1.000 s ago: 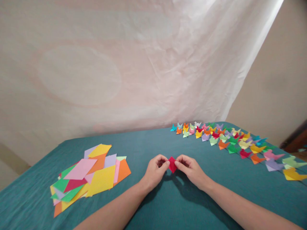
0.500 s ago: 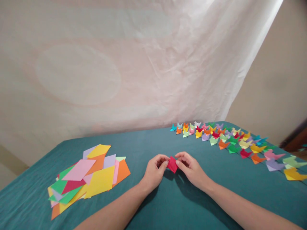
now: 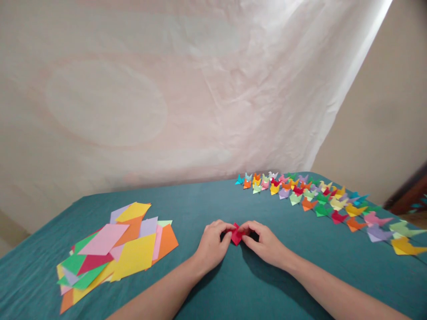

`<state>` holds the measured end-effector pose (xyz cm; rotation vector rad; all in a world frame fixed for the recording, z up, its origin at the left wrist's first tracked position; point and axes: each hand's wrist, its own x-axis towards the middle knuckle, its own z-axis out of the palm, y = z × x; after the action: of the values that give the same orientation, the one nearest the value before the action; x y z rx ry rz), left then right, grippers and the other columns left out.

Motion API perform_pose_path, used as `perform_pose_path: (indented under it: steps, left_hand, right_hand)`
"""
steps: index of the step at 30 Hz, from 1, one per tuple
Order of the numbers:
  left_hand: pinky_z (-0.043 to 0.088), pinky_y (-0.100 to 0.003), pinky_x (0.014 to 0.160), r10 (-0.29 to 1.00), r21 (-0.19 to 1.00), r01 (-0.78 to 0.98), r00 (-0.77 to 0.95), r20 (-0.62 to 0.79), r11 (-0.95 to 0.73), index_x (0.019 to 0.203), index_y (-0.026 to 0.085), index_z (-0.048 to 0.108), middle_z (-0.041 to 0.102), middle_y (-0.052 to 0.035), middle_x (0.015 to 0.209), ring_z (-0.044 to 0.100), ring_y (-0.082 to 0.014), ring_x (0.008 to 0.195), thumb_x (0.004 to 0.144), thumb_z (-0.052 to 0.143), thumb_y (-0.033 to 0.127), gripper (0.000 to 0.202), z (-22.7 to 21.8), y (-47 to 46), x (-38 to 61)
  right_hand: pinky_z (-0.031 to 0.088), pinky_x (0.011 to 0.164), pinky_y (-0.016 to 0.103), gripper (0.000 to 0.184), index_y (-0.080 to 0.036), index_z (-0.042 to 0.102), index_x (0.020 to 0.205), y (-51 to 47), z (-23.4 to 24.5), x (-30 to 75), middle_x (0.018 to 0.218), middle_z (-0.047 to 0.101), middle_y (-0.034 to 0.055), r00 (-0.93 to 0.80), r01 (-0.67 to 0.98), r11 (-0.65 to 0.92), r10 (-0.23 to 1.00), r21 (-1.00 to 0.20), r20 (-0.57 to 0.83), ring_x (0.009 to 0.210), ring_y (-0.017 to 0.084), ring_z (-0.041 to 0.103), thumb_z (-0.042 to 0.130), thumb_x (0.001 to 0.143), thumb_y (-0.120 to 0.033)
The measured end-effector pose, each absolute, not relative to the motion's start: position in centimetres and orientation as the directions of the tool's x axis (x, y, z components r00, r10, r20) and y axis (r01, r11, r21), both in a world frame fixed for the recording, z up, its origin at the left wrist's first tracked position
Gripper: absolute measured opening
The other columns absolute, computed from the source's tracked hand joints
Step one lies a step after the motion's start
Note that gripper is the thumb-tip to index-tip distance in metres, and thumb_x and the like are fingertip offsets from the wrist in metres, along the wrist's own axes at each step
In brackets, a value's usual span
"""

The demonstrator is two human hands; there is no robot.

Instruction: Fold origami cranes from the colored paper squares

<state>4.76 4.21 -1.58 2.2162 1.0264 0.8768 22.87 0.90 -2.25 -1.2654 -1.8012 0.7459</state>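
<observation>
A small piece of folded red paper is held between my two hands, low over the middle of the table. My left hand pinches its left side between thumb and fingers. On its right side, my right hand grips it the same way, thumb below and fingers on top. The fingertips cover both side corners, so only the middle of the paper and its upper and lower points show.
Loose coloured paper sheets lie in an overlapping pile on the left. Several rows of folded paper birds stand along the right side. Under everything is a green tablecloth; a pale hanging sheet rises behind the table.
Both hands have moved slightly down with the red paper. Their fingers have shifted over it, so less of it shows. The view has tilted a little.
</observation>
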Motion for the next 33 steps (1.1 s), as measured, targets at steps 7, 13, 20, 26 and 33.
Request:
perform_pose_path:
  steps: [7,13,20,26,33]
  left_hand:
    - [0.046,-0.027,0.075,0.851,0.874,0.266,0.458,0.256,-0.406,0.093,0.017,0.068,0.064,-0.0059,0.092,0.06,-0.0163,0.084,0.082,0.05,0.019,0.021,-1.7,4.7,4.6]
    - [0.044,-0.03,0.087,0.846,0.932,0.15,0.484,0.222,-0.33,0.094,0.016,0.069,0.066,-0.0071,0.098,0.06,-0.0183,0.093,0.082,0.054,0.022,0.021,-1.3,5.0,4.6]
    - [0.043,-0.029,0.09,0.834,0.932,0.169,0.517,0.193,-0.321,0.101,0.017,0.068,0.066,-0.0061,0.102,0.059,-0.0187,0.097,0.083,0.053,0.024,0.025,-1.0,5.1,4.3]
    - [0.042,-0.031,0.092,0.815,0.948,0.117,0.548,0.187,-0.296,0.106,0.016,0.066,0.064,-0.0078,0.106,0.058,-0.0203,0.1,0.083,0.054,0.024,0.028,-1.2,5.2,4.2]
    - [0.04,-0.034,0.095,0.809,0.97,0.041,0.562,0.175,-0.238,0.11,0.015,0.064,0.063,-0.0097,0.11,0.057,-0.0218,0.103,0.081,0.059,0.028,0.033,-1.4,5.4,4.2]
  right_hand:
    - [0.044,0.075,0.029,0.016,-0.017,0.06,0.093,0.9,-1.6,23.1,0.086,0.064,0.0028,-0.187,0.28,0.273,0.956,-0.92,0.226,0.078,0.016,0.058,0.054,0.079,-0.021]
    - [0.044,0.07,0.028,0.016,-0.017,0.061,0.093,1.0,-1.6,23.3,0.082,0.064,0.002,-0.184,0.239,0.253,0.96,-0.937,0.213,0.073,0.014,0.056,0.055,0.079,-0.024]
    - [0.042,0.069,0.027,0.017,-0.016,0.06,0.092,1.1,-2.0,23.5,0.08,0.062,0.0021,-0.176,0.217,0.228,0.966,-0.949,0.192,0.071,0.014,0.053,0.054,0.081,-0.027]
    - [0.041,0.069,0.027,0.018,-0.016,0.059,0.093,1.1,-1.9,23.4,0.082,0.062,0.0026,-0.173,0.176,0.213,0.968,-0.961,0.183,0.073,0.014,0.053,0.056,0.081,-0.028]
    - [0.041,0.069,0.027,0.02,-0.015,0.059,0.095,1.2,-2.3,23.6,0.081,0.061,0.0027,-0.151,0.159,0.196,0.973,-0.968,0.172,0.073,0.014,0.052,0.056,0.081,-0.029]
